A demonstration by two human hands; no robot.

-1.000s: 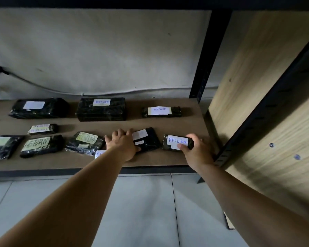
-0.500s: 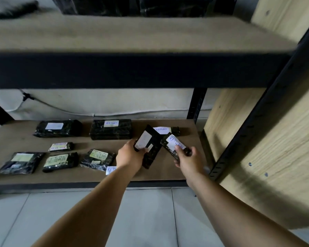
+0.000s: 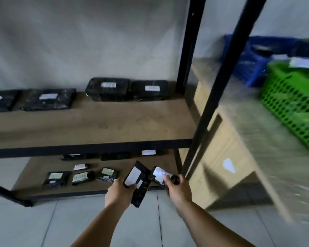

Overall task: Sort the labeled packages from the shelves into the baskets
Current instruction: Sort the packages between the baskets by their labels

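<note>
Hands first, in the head view: the left hand (image 3: 118, 191) grips a flat black plastic-wrapped package with a blank white label (image 3: 138, 184), tilted, in front of the lower wooden shelf board's (image 3: 43, 163) front edge. Beside it, the right hand (image 3: 178, 190) grips a small black package with a handwritten white label (image 3: 161, 175). A green perforated plastic basket (image 3: 292, 104) and a blue plastic basket (image 3: 248, 68) sit on the pale wooden table (image 3: 248, 131) at right.
</note>
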